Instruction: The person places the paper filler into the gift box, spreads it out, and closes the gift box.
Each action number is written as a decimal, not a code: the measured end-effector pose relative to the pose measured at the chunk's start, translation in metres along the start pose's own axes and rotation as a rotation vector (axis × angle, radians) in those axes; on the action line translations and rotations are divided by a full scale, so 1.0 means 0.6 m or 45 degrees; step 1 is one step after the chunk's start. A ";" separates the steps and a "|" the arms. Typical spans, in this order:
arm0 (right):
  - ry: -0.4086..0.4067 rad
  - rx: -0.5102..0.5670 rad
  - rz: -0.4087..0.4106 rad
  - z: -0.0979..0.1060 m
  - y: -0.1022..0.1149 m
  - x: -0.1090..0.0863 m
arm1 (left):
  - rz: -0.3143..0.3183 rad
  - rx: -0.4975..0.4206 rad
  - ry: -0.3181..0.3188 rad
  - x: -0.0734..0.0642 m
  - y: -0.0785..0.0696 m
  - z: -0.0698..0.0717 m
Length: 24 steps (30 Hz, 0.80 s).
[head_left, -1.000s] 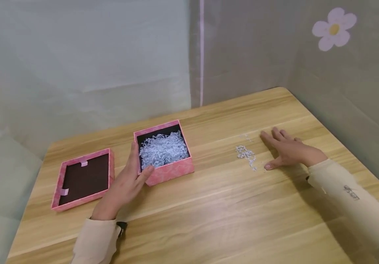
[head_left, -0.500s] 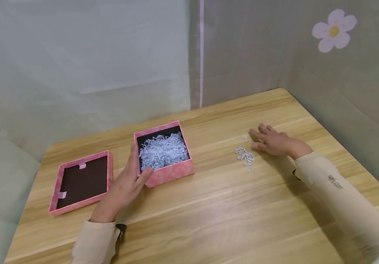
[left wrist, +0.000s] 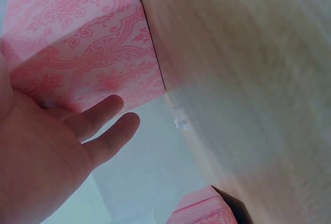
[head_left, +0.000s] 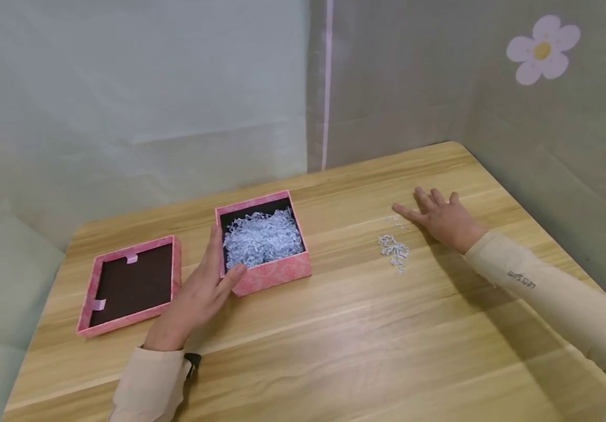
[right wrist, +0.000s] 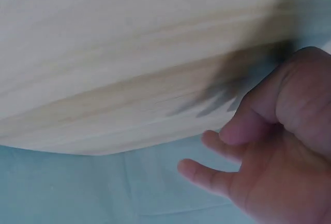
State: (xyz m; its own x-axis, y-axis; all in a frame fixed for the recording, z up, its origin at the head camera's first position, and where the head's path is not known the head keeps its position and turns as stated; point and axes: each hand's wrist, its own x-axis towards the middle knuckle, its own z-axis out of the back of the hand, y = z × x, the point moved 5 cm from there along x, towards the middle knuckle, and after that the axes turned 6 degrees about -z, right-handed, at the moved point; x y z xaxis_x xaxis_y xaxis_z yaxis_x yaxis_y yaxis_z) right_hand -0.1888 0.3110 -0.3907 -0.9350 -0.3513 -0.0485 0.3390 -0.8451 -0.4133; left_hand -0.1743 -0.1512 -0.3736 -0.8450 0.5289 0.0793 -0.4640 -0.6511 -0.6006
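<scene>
In the head view a pink patterned box stands at the table's middle left, filled with pale crinkled paper shreds. My left hand rests against its left side, with the thumb at the front rim. The left wrist view shows extended fingers along the patterned box wall. To the right, a small scatter of loose paper shreds lies on the wood. Just beyond and right of it, my right hand reaches low over the table with fingers spread, holding nothing.
The pink lid lies left of the box with its dark inside facing up and two ribbon tabs showing. A wooden table carries everything. Hanging cloth encloses its back and right sides.
My right hand has swung left and farther back past the loose shreds, its fingers now spread wide. The lower loose shreds have bunched slightly closer together. My left hand stays at the box.
</scene>
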 end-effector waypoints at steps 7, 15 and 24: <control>-0.263 -0.112 0.171 -0.001 0.034 -0.007 | -0.017 -0.006 0.009 0.002 -0.002 0.001; -0.378 -0.139 0.390 -0.001 0.051 -0.021 | -0.035 -0.009 -0.007 -0.002 0.001 0.004; 0.057 0.683 -0.098 0.007 0.021 -0.074 | -0.044 -0.013 0.000 0.001 -0.003 0.004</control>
State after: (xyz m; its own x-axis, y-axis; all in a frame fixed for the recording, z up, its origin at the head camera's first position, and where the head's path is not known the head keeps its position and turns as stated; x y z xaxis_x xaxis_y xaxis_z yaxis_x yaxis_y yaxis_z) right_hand -0.1426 0.3142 -0.3899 -0.9587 -0.2729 -0.0802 0.2643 -0.9588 0.1040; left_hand -0.1747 -0.1508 -0.3706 -0.8286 0.5507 0.1003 -0.4900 -0.6271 -0.6055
